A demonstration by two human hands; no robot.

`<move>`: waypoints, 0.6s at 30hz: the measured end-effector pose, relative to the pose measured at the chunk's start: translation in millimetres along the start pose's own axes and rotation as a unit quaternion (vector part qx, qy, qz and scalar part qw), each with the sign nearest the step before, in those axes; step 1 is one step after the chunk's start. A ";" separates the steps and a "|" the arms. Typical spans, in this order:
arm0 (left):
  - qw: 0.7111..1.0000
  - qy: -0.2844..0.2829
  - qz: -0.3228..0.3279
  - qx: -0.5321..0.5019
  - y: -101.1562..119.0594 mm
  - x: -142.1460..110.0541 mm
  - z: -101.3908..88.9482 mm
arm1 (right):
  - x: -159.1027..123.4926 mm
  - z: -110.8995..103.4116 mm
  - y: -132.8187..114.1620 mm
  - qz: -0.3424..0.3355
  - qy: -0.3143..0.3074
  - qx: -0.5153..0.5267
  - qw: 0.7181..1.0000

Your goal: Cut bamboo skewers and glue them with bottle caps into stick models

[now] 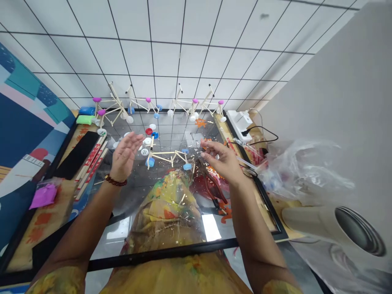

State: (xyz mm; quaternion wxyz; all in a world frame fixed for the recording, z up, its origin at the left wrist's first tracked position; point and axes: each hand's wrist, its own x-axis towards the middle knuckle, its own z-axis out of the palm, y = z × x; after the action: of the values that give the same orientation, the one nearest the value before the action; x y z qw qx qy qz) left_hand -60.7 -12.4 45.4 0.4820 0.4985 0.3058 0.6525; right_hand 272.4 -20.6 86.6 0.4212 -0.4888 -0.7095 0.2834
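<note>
Above a glossy tabletop (171,141), both of my hands are raised and apart. My left hand (125,157) has its palm turned inward and its fingers stretched, holding nothing. Facing it, my right hand (223,162) has slightly curled fingers with a gap between thumb and forefinger, also holding nothing. Between the hands stands a small stick-built model car (163,153) with blue bottle-cap wheels; neither hand touches it. Loose bottle caps (148,131), white, red and blue, lie just behind it. Pliers with dark red handles (211,181) rest below my right hand.
Several similar stick models (148,102) with pink lumps line the tiled wall. Red-and-white wrapped sticks (92,163) and a pink packet (44,195) are at left. A power strip (240,124), plastic bags (300,167) and a white cylinder (324,222) are at right. Wood scraps litter the table.
</note>
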 end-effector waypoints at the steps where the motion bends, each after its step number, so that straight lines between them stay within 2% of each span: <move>1: 1.000 0.013 0.014 -0.003 5.3 2.1 0.0 | -3.3 0.7 -0.3 0.001 -0.001 0.000 1.000; 6: 0.995 0.065 0.075 0.001 35.1 9.3 -0.7 | -17.0 4.0 -3.1 0.007 -0.005 -0.002 1.000; 9: 0.995 0.073 0.070 0.003 44.9 8.1 -2.9 | -20.9 5.8 -3.9 0.015 0.003 0.008 1.000; 15: 0.993 0.079 0.051 0.073 34.9 -7.8 -9.4 | -20.5 16.5 7.9 0.036 0.042 0.053 0.997; 18: 0.988 0.056 0.028 0.144 22.6 -16.2 -6.7 | -15.7 27.7 13.8 0.035 0.035 0.051 0.997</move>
State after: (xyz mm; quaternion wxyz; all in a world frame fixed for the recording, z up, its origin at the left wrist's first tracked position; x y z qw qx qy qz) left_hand -73.7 -34.8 57.4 0.3686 0.5341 0.4090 0.6415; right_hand 257.1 -30.0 56.9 0.4595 -0.5010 -0.6615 0.3167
